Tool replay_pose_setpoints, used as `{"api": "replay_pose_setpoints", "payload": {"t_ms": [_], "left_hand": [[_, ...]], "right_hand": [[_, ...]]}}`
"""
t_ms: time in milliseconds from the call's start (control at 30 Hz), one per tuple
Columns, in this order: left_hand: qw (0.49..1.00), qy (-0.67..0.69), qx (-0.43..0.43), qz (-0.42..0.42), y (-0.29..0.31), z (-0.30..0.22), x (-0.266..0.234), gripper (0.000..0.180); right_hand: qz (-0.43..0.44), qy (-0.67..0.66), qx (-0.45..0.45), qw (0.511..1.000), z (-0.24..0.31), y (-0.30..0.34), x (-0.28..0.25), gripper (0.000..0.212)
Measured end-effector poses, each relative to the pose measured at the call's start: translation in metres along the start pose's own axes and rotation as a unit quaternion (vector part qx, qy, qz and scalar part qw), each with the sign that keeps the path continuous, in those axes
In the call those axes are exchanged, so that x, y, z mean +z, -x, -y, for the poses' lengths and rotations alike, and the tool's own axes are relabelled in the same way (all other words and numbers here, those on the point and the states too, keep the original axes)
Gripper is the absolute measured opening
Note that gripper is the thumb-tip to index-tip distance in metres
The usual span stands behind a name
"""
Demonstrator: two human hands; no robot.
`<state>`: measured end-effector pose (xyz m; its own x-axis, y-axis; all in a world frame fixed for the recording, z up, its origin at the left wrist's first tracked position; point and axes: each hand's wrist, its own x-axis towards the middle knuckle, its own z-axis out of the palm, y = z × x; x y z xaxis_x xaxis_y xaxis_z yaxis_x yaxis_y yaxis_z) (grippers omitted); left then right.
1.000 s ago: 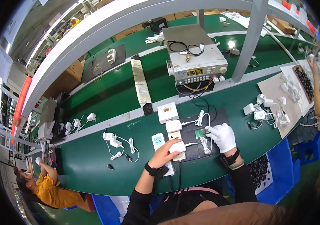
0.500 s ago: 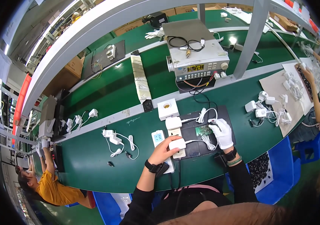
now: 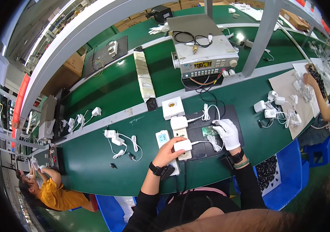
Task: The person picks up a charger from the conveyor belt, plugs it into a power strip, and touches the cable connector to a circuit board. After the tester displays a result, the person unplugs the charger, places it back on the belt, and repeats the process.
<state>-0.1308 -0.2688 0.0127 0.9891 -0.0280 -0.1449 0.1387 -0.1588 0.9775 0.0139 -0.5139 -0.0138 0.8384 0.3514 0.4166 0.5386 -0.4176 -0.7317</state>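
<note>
My bare left hand is closed around a white power adapter, which sits on a white power strip. Behind it, a second white adapter is on the same strip. My right hand, in a white glove, has its fingers pinched at the edge of a small green circuit board. White cord runs up to those fingers; the tip they hold is hidden. The board lies on a dark mat, with a coiled white cable from the held adapter beside it.
A bench power instrument with a lit display stands behind the mat, beside a grey post. A white box borders the strip. Corded adapters lie left and right. Co-workers sit at both sides; a blue bin is lower right.
My right fingers have shifted slightly left at the board's edge. My left hand stays on the adapter. The co-workers' arms at both sides have moved.
</note>
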Motion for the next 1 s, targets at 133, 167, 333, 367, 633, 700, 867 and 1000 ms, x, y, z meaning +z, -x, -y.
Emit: {"api": "replay_pose_setpoints", "payload": {"t_ms": [133,167,333,367,633,700,867,1000], "left_hand": [[1.0,0.014,-0.013,0.0,0.001,0.0,0.0,0.041],[1.0,0.014,-0.015,0.0,0.001,0.0,0.0,0.041],[0.999,0.028,-0.019,0.0,-0.001,0.0,0.0,0.041],[0.999,0.035,-0.019,0.001,-0.001,0.0,0.0,0.041],[0.998,0.022,-0.05,0.014,0.0,-0.004,-0.001,0.042],[0.999,0.022,-0.047,0.012,0.0,-0.004,-0.001,0.042],[0.999,0.036,-0.032,0.006,0.002,0.0,0.001,0.042],[0.999,0.029,-0.041,0.011,0.001,-0.002,-0.001,0.041]], "right_hand": [[0.003,0.05,-0.013,0.999,-0.002,0.0,-0.001,0.021],[0.003,0.07,-0.015,0.997,-0.002,-0.001,-0.002,0.021],[0.011,0.114,-0.038,0.993,0.011,-0.004,-0.007,0.021],[0.021,0.128,-0.038,0.991,0.013,-0.004,-0.007,0.021],[0.024,0.136,-0.041,0.99,0.004,-0.002,-0.005,0.021],[0.019,0.121,-0.044,0.992,0.003,-0.001,-0.004,0.021],[0.026,0.116,-0.042,0.992,0.002,-0.002,-0.003,0.02],[0.022,0.117,-0.044,0.992,0.004,-0.001,-0.004,0.02]]}}
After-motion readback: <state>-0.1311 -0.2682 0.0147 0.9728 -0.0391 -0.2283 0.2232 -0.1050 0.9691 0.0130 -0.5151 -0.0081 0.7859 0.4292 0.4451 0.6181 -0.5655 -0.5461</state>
